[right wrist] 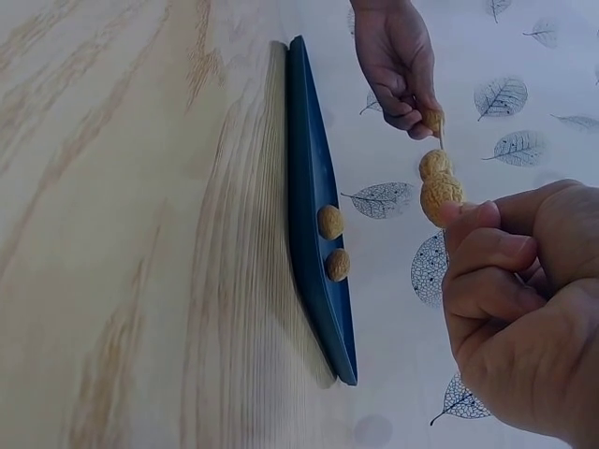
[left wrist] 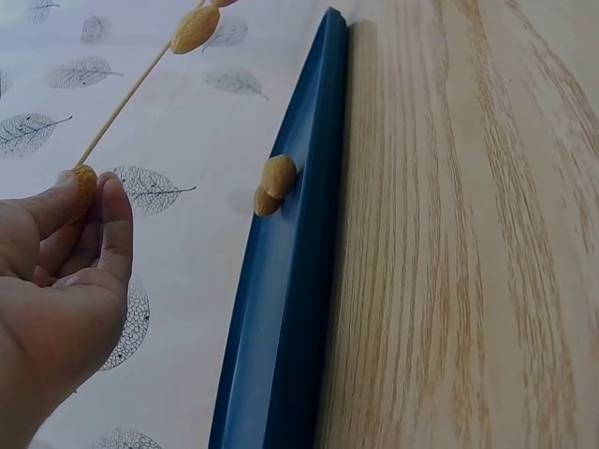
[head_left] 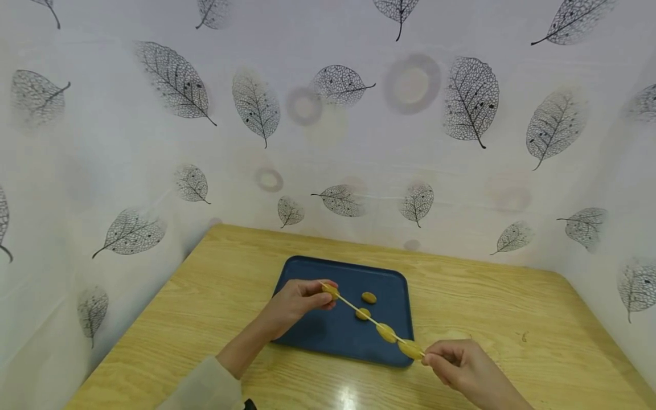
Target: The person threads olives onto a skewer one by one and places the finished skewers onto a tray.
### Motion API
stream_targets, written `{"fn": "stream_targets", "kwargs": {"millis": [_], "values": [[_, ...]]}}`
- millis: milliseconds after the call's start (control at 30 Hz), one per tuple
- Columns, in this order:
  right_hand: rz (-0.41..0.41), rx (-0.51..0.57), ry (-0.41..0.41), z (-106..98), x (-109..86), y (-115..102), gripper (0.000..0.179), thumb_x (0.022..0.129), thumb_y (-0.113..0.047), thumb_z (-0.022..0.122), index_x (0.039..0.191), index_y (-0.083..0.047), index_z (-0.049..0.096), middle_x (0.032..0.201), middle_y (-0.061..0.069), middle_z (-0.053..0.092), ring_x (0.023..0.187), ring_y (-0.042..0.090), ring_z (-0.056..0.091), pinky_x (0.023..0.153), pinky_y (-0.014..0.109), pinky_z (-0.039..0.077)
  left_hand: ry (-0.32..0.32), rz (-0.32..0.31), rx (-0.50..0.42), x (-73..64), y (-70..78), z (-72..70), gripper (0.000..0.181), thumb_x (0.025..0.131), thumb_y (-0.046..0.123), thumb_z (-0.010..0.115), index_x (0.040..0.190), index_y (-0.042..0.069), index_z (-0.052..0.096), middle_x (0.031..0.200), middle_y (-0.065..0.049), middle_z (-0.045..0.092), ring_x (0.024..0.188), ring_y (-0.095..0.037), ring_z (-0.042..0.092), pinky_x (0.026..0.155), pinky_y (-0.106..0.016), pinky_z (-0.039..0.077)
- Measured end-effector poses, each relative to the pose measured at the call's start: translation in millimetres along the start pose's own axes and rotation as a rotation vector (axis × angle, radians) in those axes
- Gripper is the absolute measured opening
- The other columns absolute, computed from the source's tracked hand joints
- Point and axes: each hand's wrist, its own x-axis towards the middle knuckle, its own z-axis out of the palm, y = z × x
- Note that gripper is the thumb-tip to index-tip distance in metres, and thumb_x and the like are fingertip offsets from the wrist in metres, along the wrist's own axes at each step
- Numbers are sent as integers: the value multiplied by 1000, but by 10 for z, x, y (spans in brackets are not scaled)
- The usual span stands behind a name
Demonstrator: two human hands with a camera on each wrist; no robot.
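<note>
A thin pale wooden skewer (head_left: pixel 351 304) slants above the tray between both hands. My left hand (head_left: pixel 296 304) pinches a wrinkled yellow-brown oval piece (head_left: pixel 330 291), perhaps a preserved fruit, at the skewer's upper left end. The stick's tip shows just past that piece. Two more such pieces are threaded close together toward the other end: one oval piece (head_left: pixel 386 332) and, beside my right hand, another (head_left: pixel 410 349). With thumb and fingertips my right hand (head_left: pixel 468 367) grips the skewer's lower right end, which those fingers mostly hide. Both hands are raised off the table.
Two loose oval pieces, one farther back (head_left: pixel 369 297) and one nearer (head_left: pixel 363 314), lie on a dark blue rectangular tray (head_left: pixel 328 344) with a low rim. The tray sits on a light wood-grain table (head_left: pixel 220 285). White leaf-printed cloth (head_left: pixel 328 142) borders the table's back and sides.
</note>
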Motion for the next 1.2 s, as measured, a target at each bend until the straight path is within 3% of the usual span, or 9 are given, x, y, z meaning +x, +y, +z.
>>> {"fn": "stream_targets", "kwargs": {"millis": [267, 400, 567, 767, 967, 1200], "values": [[17, 3, 8, 20, 24, -4, 29, 107, -13, 57, 106, 13, 69, 64, -7, 48, 50, 9, 37, 43, 32, 31, 0, -6, 21, 1, 18, 26, 30, 105, 14, 62, 120, -11, 70, 145, -26, 54, 108, -19, 69, 100, -43, 55], [16, -15, 21, 35, 37, -12, 29, 107, -14, 58, 105, 12, 69, 63, -5, 47, 49, 10, 36, 42, 32, 31, -1, -5, 20, 13, 20, 37, 31, 105, 14, 62, 121, -11, 70, 146, -27, 53, 107, -19, 69, 101, -45, 54], [-13, -11, 19, 53, 44, -14, 28, 107, -12, 57, 104, 13, 69, 60, 7, 43, 47, 15, 34, 42, 34, 31, -1, -1, 24, 20, 15, 43, 30, 105, 13, 62, 121, -11, 70, 144, -26, 55, 108, -19, 69, 100, -40, 55], [5, -36, 30, 68, 70, -35, 27, 108, -14, 57, 102, 9, 70, 63, -7, 48, 49, 9, 36, 44, 30, 34, 5, -10, 31, 31, 14, 50, 30, 105, 12, 61, 124, -10, 69, 141, -20, 59, 106, -18, 69, 100, -41, 55], [45, -71, 40, 71, 104, -73, 27, 108, -16, 57, 102, 6, 71, 62, -6, 50, 48, 6, 34, 45, 28, 35, 7, -14, 29, 44, 35, 58, 31, 105, 13, 61, 127, -9, 68, 139, -17, 62, 105, -18, 70, 100, -44, 55], [5, -68, 35, 78, 125, -68, 26, 107, -16, 58, 100, 6, 71, 63, -7, 51, 48, 5, 34, 43, 26, 35, 5, -20, 21, 56, 6, 58, 31, 105, 13, 61, 129, -7, 68, 140, -19, 61, 105, -18, 70, 98, -39, 56]]}}
